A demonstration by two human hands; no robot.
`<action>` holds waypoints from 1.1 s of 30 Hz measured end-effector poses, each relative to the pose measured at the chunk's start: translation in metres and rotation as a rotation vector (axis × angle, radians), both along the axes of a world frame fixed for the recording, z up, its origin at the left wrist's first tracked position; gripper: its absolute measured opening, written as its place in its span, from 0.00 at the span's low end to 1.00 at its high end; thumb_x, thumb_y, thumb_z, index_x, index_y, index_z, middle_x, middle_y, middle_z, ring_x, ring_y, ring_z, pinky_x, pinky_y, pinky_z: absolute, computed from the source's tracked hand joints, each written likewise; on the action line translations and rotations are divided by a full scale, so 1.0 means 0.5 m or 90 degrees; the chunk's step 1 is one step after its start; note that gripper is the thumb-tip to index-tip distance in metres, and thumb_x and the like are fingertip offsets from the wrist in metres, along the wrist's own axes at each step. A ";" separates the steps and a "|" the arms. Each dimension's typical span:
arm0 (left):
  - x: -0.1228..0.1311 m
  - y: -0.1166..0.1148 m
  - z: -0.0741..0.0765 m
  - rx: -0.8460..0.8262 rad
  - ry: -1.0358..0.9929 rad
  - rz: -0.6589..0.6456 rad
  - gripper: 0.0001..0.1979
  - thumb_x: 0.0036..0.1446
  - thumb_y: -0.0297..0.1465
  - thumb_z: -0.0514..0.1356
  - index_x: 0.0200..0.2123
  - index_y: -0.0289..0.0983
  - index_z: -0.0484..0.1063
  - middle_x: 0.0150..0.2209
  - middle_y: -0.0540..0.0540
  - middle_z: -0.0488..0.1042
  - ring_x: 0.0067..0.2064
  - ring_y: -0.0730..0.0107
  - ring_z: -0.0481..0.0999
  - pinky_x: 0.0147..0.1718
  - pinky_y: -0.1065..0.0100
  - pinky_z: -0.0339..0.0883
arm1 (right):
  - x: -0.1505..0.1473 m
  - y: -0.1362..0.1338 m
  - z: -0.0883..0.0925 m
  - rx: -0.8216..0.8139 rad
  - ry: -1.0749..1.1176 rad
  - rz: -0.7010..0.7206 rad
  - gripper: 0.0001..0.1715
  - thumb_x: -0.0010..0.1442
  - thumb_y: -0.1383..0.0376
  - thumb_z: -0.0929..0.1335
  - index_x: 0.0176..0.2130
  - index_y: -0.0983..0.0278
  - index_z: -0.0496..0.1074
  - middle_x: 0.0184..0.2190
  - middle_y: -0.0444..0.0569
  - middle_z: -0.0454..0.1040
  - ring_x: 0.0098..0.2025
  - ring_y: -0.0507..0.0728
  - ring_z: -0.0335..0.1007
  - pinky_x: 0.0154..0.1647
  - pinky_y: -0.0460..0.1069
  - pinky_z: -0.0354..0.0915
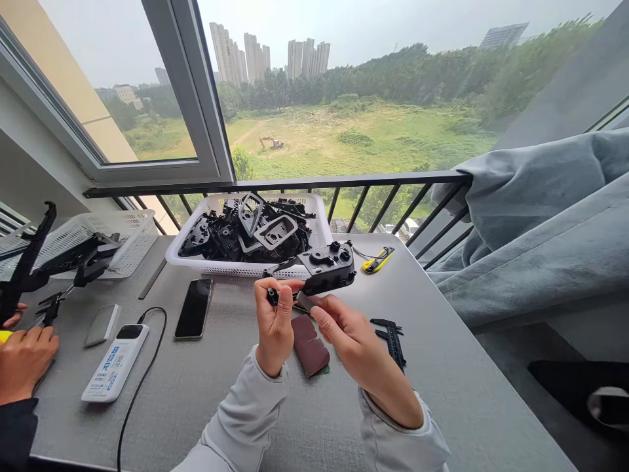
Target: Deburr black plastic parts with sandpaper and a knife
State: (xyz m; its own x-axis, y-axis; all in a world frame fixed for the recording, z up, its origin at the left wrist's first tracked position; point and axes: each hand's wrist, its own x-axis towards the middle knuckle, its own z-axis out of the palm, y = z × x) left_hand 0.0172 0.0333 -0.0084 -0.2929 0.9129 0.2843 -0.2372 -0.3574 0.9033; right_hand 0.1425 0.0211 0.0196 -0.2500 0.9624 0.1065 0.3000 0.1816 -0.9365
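Note:
A black moulded plastic part (330,267) with round bosses is held up above the table. My left hand (276,328) grips its narrower left end, thumb raised along it. Between the thumb and fingers of my right hand (351,334) is a small grey flat strip (305,301), close to the lower edge of the part. Whether the strip touches the part I cannot tell. Below my hands lies reddish-brown sandpaper (310,346), with a bit of green at its lower edge. A black caliper (394,342) rests just right of my right hand.
Behind stands a white basket (221,267) heaped with black parts and grey frames. A yellow cutter (377,260) lies at the right. Leftward are a phone (193,309), a white power bank (115,364) with a cable, and a co-worker's hand (27,360) near another basket (135,242).

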 end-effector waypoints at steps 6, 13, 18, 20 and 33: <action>0.002 0.004 0.004 0.001 -0.036 0.015 0.17 0.55 0.41 0.63 0.34 0.41 0.57 0.34 0.49 0.77 0.33 0.74 0.78 0.34 0.71 0.71 | 0.001 -0.003 -0.009 -0.018 0.060 -0.020 0.19 0.64 0.51 0.61 0.34 0.63 0.69 0.20 0.41 0.62 0.22 0.50 0.55 0.21 0.45 0.53; -0.001 0.015 0.003 -0.016 -0.116 -0.010 0.21 0.50 0.36 0.67 0.35 0.41 0.55 0.32 0.54 0.74 0.29 0.77 0.77 0.32 0.71 0.74 | 0.025 0.000 0.003 -0.035 0.119 -0.055 0.21 0.62 0.50 0.62 0.28 0.62 0.64 0.21 0.41 0.63 0.21 0.49 0.53 0.20 0.45 0.52; 0.000 0.015 0.001 -0.029 -0.116 0.014 0.19 0.53 0.38 0.65 0.35 0.41 0.55 0.32 0.54 0.74 0.31 0.77 0.77 0.32 0.73 0.73 | 0.032 0.000 -0.003 -0.064 0.081 -0.003 0.20 0.63 0.50 0.62 0.29 0.62 0.66 0.19 0.40 0.61 0.21 0.50 0.54 0.21 0.45 0.55; 0.001 0.013 -0.001 -0.020 -0.093 0.034 0.17 0.54 0.39 0.64 0.35 0.42 0.56 0.33 0.54 0.74 0.33 0.76 0.77 0.34 0.72 0.73 | 0.030 -0.001 -0.006 -0.070 0.066 0.001 0.20 0.63 0.50 0.61 0.29 0.62 0.65 0.19 0.39 0.60 0.21 0.50 0.54 0.22 0.46 0.55; 0.000 0.009 -0.005 0.103 0.033 0.051 0.11 0.60 0.36 0.59 0.35 0.41 0.56 0.34 0.49 0.77 0.36 0.73 0.78 0.38 0.67 0.71 | 0.032 0.003 -0.003 -0.039 -0.020 -0.001 0.21 0.65 0.52 0.59 0.26 0.61 0.62 0.19 0.40 0.59 0.22 0.50 0.52 0.21 0.46 0.52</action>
